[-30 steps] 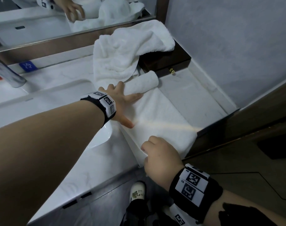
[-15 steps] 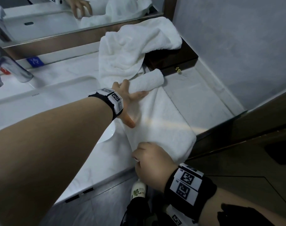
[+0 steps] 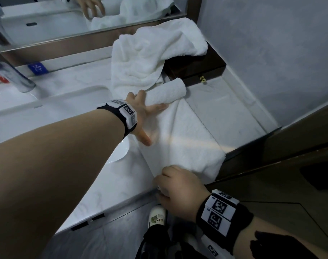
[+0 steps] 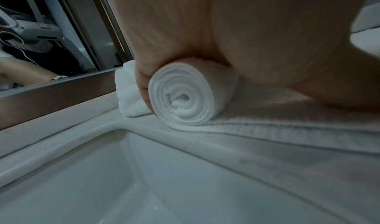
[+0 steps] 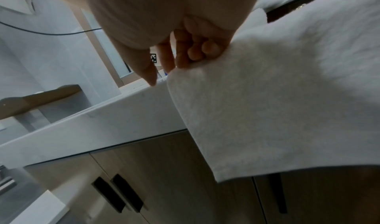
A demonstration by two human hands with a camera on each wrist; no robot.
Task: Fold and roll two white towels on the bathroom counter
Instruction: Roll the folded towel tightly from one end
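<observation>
A folded white towel [image 3: 187, 146] lies flat on the counter, its far end wound into a tight roll [image 3: 166, 92]. My left hand [image 3: 148, 107] grips that roll: the fingers [image 4: 144, 87] curl over its far side by the spiral end [image 4: 185, 96], and the thumb is spread on the flat part. My right hand [image 3: 176, 186] is at the counter's front edge, where its fingers [image 5: 195, 53] pinch the towel's near corner [image 5: 267, 97], which hangs over the edge. A second white towel [image 3: 150, 58] lies crumpled behind the roll.
The crumpled towel is draped over a dark wooden box [image 3: 200, 70] in the back corner by the wall. The sink basin [image 4: 102, 170] lies left of the towel, with a chrome tap [image 3: 12, 75] and a mirror [image 3: 47, 19] behind. Cabinet doors [image 5: 144, 178] sit below the counter edge [image 5: 102, 122].
My left fingers have curled further round the roll. The right hand has slid a little left along the towel's front edge and still holds it.
</observation>
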